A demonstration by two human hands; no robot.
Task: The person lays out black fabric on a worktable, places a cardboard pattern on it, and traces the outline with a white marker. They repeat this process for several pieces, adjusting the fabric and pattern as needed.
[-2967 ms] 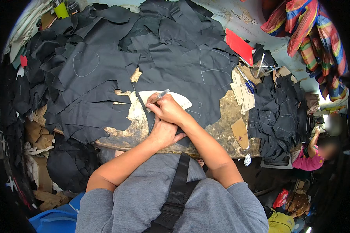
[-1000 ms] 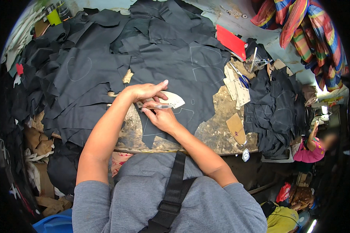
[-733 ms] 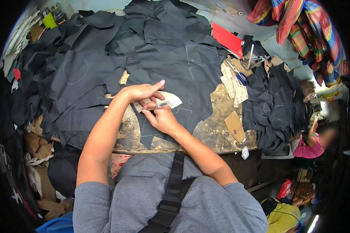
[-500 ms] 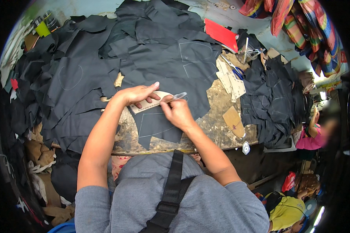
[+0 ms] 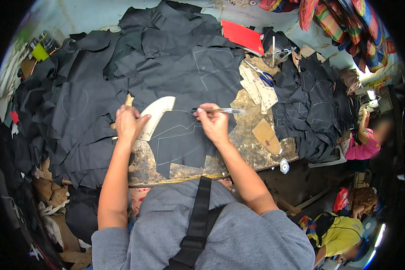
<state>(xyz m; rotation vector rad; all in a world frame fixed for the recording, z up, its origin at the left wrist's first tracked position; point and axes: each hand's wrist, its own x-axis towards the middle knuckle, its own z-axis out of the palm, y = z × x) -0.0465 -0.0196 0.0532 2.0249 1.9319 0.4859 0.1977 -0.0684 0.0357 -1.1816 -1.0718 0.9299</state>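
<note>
**Pattern and pen over black fabric**

Nearest the camera is the person's grey shirt with a black strap [image 5: 197,216] running across the chest, and both bare forearms reach up from it to the table edge [image 5: 184,179].

The left hand [image 5: 129,125] is closed around the lower end of a pale card pattern [image 5: 158,116], a curved, ruler-like piece; the fingers curl over it and the pattern's upper end juts up and to the right, lying on the dark cloth. The right hand [image 5: 213,122] is pinched shut on a pen [image 5: 222,110], which lies almost level with its tip pointing right (whether the tip touches anything cannot be told). The two hands are near each other, with the pattern between them.

Under and between the hands lies a black fabric piece [image 5: 180,141] bearing light chalk outlines, resting on the worn, stained table top.

Further out, more black fabric pieces [image 5: 90,103] are heaped across the left and middle of the table, some also marked with outlines. To the right lie pale card templates [image 5: 258,92] and a brown card piece [image 5: 265,134], then another dark pile [image 5: 312,108]. At the far edge rests a red folder [image 5: 243,37], with striped colourful cloth [image 5: 346,27] hanging beyond.
</note>
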